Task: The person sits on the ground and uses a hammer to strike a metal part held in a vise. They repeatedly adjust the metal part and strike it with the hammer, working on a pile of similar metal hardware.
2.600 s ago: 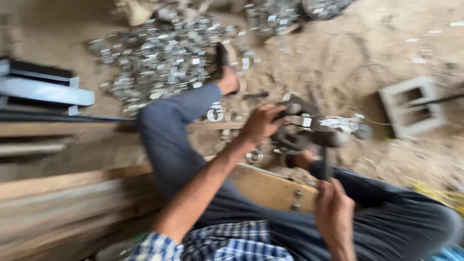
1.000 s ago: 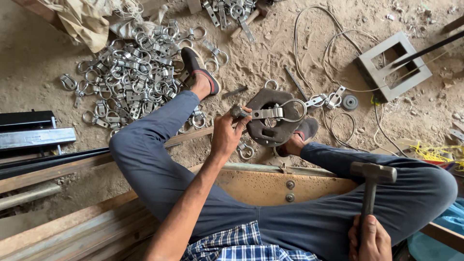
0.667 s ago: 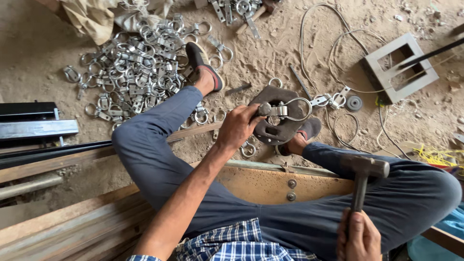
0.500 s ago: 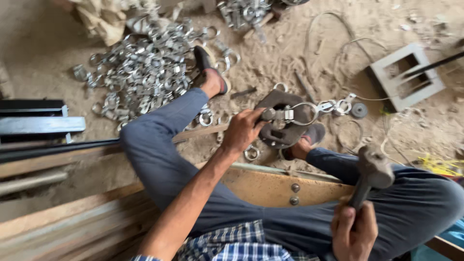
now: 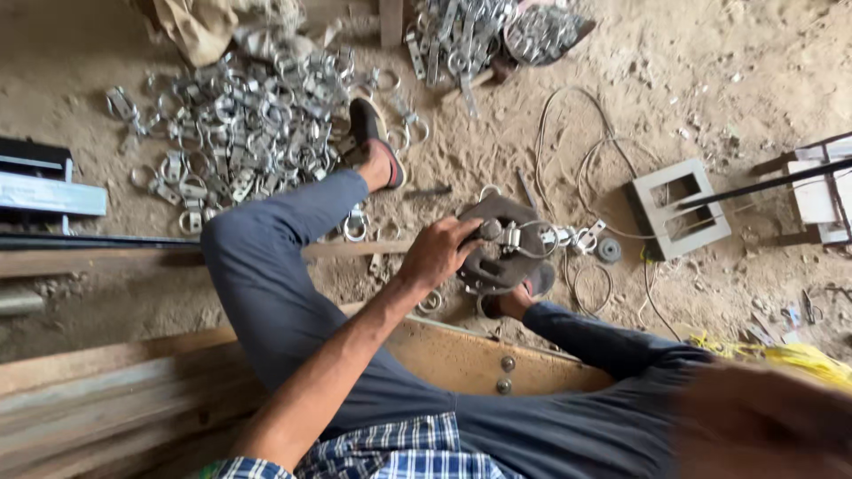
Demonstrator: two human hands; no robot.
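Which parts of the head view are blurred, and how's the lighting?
Head view: the right hand at the lower right corner is a motion-blurred smear, whatever it holds unreadable; the left hand on the dark round metal block and the pile of silvery metal clamps are sharp. Light soft, even, no glare.

Blue-checked shirt, dark grey trousers, silver clamps, tan sand.

One camera sits on the person's head and looks steeply down over the checked shirt and the dark trousers to the sandy floor. It is close enough that the left hand fills the middle and the right hand blurs at the lower right edge. The pile of metal rings lies farther off, toward the top.
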